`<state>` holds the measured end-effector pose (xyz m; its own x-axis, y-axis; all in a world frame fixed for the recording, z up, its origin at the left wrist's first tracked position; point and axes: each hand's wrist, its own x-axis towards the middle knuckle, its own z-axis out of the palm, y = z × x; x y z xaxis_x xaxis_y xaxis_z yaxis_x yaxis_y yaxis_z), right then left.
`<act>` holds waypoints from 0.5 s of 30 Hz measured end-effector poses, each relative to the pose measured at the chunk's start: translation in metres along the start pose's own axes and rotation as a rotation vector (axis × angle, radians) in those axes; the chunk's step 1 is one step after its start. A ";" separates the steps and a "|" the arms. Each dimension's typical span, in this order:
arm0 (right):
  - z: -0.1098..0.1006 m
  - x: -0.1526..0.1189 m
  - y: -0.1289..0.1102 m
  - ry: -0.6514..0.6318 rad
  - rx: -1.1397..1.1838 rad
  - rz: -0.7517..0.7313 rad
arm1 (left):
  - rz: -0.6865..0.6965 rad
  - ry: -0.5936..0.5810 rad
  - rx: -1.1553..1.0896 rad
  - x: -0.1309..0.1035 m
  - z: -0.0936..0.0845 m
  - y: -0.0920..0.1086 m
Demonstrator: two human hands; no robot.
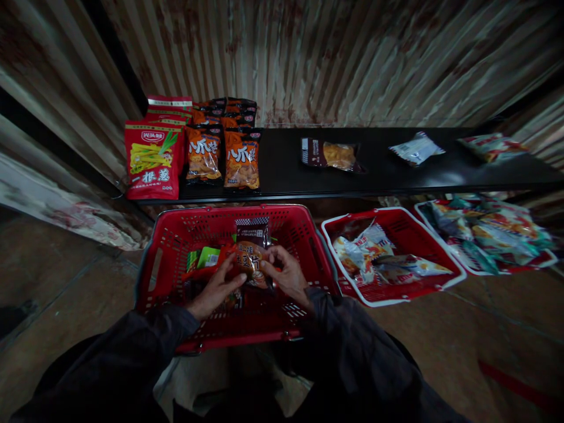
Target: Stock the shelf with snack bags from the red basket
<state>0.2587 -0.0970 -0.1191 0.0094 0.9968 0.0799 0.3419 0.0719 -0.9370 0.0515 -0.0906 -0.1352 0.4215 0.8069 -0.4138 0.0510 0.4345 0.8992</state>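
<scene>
A dark brown bag of potato chips (252,255) stands tilted over a red shopping basket (176,220), its printed front toward me. My right hand (286,273) grips the bag's right edge, thumb in front. At its lower left edge, my left hand (220,288) has its thumb and fingers against the bag; how firmly they press is unclear. Beneath the hands, the basket holds a green packet (208,257) and other orange and dark snack packets, partly hidden by my hands and the bag.
On the black shelf (282,167) stand red snack bags (153,161) and orange-black snack bags (242,158). Farther right lie a brown chip bag (335,155), a white packet (417,148) and a red-green packet (493,147). Two more red baskets (429,249) (524,269) hold snack packets.
</scene>
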 end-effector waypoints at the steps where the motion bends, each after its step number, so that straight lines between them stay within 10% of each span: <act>1: 0.002 -0.001 -0.001 -0.002 -0.012 -0.024 | 0.006 -0.020 -0.049 -0.002 0.002 0.001; 9: 0.016 -0.015 -0.009 -0.252 -0.108 -0.320 | 0.068 -0.062 -0.360 -0.012 0.017 0.016; 15: 0.021 -0.018 -0.012 -0.351 -0.019 -0.352 | -0.061 0.134 -0.572 -0.005 0.013 0.021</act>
<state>0.2347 -0.1145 -0.1166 -0.4254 0.8645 0.2677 0.2845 0.4085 -0.8673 0.0622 -0.0908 -0.1127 0.3134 0.8012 -0.5097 -0.4408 0.5982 0.6692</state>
